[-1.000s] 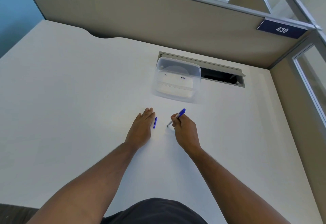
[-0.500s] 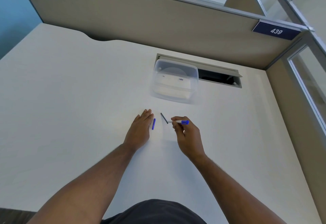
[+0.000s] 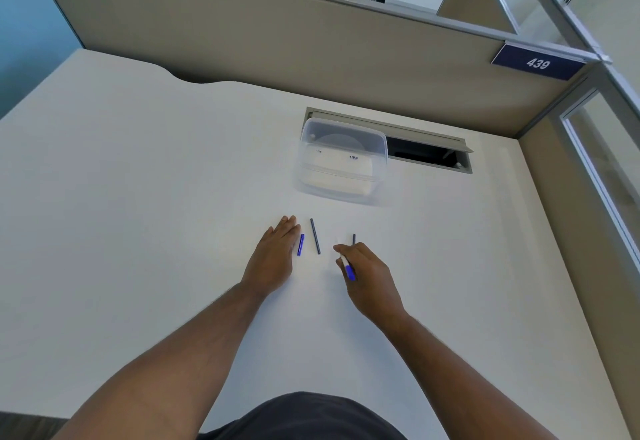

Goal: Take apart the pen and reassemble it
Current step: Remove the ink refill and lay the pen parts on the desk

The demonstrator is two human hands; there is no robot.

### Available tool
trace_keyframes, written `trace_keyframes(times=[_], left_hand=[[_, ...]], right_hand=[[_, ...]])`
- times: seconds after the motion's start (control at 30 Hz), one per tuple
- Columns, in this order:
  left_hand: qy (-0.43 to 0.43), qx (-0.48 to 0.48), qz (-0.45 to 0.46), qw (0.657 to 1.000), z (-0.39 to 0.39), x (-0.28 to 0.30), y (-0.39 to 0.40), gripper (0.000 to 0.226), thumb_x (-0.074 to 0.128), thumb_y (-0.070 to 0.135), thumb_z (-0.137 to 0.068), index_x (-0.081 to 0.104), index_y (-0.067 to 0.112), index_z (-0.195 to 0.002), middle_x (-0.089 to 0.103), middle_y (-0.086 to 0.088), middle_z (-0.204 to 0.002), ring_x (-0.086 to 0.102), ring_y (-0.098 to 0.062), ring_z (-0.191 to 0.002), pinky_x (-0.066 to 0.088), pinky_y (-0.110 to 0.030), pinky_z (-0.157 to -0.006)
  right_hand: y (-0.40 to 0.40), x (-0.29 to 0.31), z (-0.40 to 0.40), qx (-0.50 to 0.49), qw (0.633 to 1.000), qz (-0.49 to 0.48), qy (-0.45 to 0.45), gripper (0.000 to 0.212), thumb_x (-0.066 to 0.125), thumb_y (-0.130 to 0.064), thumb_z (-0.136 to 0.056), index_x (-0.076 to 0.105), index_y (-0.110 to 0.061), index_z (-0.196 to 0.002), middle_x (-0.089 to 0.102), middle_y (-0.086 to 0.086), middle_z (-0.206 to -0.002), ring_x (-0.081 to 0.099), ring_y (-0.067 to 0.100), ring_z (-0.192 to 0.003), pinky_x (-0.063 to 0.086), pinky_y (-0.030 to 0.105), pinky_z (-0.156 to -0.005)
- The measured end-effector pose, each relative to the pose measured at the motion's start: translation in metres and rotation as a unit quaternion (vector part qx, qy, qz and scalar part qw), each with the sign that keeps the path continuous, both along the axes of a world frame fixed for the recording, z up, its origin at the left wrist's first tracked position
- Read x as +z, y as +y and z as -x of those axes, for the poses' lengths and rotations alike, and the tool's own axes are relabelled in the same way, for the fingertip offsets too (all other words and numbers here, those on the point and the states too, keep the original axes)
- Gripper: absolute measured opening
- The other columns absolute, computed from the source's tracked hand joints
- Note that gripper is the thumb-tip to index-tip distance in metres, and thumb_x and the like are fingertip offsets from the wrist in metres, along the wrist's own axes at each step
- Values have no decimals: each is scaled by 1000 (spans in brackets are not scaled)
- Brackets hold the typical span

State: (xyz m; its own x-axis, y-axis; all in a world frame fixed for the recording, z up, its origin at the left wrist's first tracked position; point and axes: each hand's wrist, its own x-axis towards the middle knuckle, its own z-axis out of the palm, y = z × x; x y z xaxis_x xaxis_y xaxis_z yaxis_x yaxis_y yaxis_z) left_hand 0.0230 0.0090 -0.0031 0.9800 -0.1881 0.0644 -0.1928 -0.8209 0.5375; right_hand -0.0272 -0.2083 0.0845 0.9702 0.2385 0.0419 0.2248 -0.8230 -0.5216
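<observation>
Sign (image 3: 538, 63) at one o'clock reads 439. Left hand (image 3: 273, 259) flat, fingers together, beside one blue cap (image 3: 300, 244); one dark refill (image 3: 315, 236) alongside. Right hand (image 3: 369, 275) pinches the pen barrel (image 3: 347, 268).

Views: one only, head-worn wide-angle; nothing shared with another view
Position: sat above the desk (image 3: 138, 197), at the person's head
Facing: looked forward and down, toward the partition (image 3: 277, 41)
Distance: hands at mid-frame, arm's reach off
Edges: lines bent by lens distortion
</observation>
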Motion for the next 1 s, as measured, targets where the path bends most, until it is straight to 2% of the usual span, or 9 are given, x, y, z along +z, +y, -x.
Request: trace_keyframes(times=[0.07,0.13,0.27,0.4,0.53,0.7,0.87,1.0], left_hand=[[2,0,0,1000,0,-1,0,51,32,3,-100,37,11,-150,24,3,-163,14,-11,-151,9,-25,-118],[6,0,2,1000,1,0,0,50,32,4,-101,36,12,-150,23,4,-163,13,-10,-151,9,-25,-119],[9,-2,-1,1000,0,-1,0,49,33,5,-101,37,11,-150,24,3,-163,14,-11,-151,13,-29,-120],[11,-3,-8,1000,0,-1,0,51,34,3,-100,35,12,-151,22,3,-163,12,-11,-152,10,-27,-119],[1,-9,-15,1000,1,0,0,51,36,3,-99,36,11,-150,25,1,-162,15,-13,-151,13,-29,-119],[-28,-17,-49,998,3,-2,2,53,41,-1,-94,42,8,-146,33,-3,-159,26,-19,-149,28,-39,-118],[-31,-15,-104,994,9,-2,0,55,39,5,-93,38,8,-148,31,-5,-160,24,-21,-149,27,-43,-119],[-27,5,-129,991,11,-2,1,57,22,14,-94,34,7,-150,28,-7,-161,21,-23,-150,23,-46,-121]], right_hand=[[-2,-6,-5,40,997,59,34,58,64,11,-84,61,-12,-136,65,4,-117,64,24,-101,53,28,-86],[0,-10,-10,64,990,108,59,64,64,12,-82,56,-11,-141,62,6,-123,60,27,-107,53,33,-88],[8,-19,-23,87,981,163,58,55,62,6,-85,56,-12,-137,61,7,-121,59,28,-107,55,38,-85],[13,-23,-35,94,974,197,61,43,63,0,-88,59,-12,-129,61,7,-117,58,26,-104,54,35,-86],[16,-28,-40,89,971,215,58,35,63,-3,-91,61,-14,-125,61,6,-112,58,23,-101,56,34,-85],[20,-26,-43,67,973,215,53,36,61,-2,-88,62,-14,-122,60,4,-106,56,22,-95,57,37,-76],[37,-14,-57,17,984,174,32,21,51,-10,-95,66,-11,-108,62,5,-101,59,23,-89,56,39,-72],[53,-10,-74,-17,986,156,64,20,50,-20,-100,66,-10,-93,62,5,-93,61,24,-83,53,37,-72]])
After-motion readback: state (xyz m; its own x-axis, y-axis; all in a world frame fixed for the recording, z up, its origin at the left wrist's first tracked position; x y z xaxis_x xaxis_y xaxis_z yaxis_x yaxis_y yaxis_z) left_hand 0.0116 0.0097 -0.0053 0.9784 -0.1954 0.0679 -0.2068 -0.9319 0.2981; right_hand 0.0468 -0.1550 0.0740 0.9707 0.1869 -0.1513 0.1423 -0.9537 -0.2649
